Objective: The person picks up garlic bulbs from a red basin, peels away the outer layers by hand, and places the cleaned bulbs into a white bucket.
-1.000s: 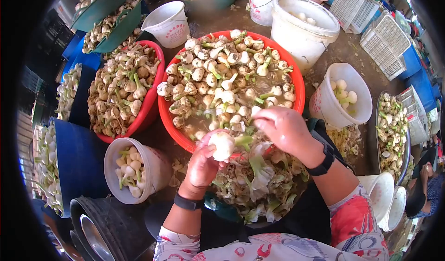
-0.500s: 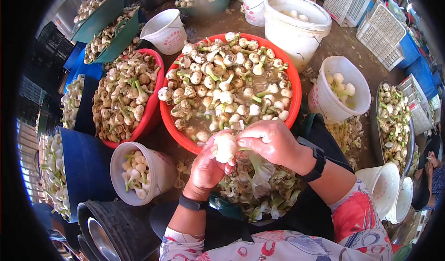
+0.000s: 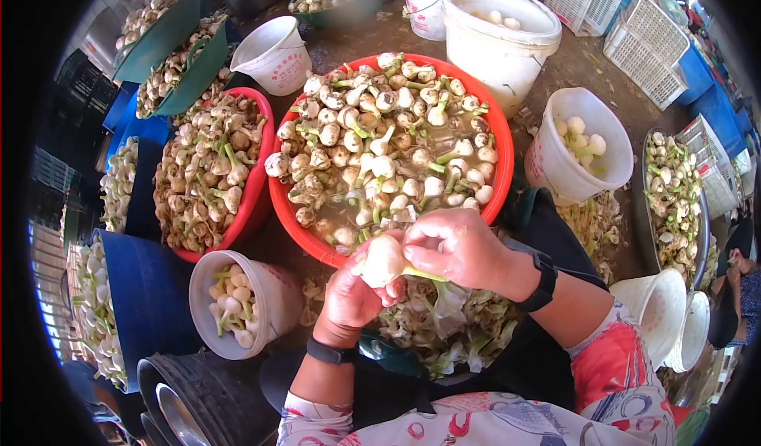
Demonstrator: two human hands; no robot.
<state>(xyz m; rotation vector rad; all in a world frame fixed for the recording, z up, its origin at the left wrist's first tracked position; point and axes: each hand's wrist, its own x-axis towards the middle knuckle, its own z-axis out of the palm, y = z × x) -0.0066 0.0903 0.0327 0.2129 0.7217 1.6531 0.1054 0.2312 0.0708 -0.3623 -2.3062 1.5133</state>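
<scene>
My left hand (image 3: 351,295) grips a white peeled bulb (image 3: 382,260) with a short green stalk, held just over the near rim of the big red basin (image 3: 285,208). My right hand (image 3: 460,249) pinches the bulb's skin and stalk on its right side. The red basin holds muddy water and several unpeeled bulbs (image 3: 380,141). Below both hands lies a heap of pale green peelings (image 3: 444,327) on my lap.
A white bucket (image 3: 238,303) with peeled bulbs stands at my left, another white bucket (image 3: 583,153) at my right. A second red basin (image 3: 258,192) of unpeeled bulbs sits further left, blue crates (image 3: 135,287) beside it. White tubs (image 3: 499,42), teal basins and baskets stand behind.
My right hand came down from above the basin onto the bulb and now grips its skin. The left hand shifted slightly right and turned the bulb.
</scene>
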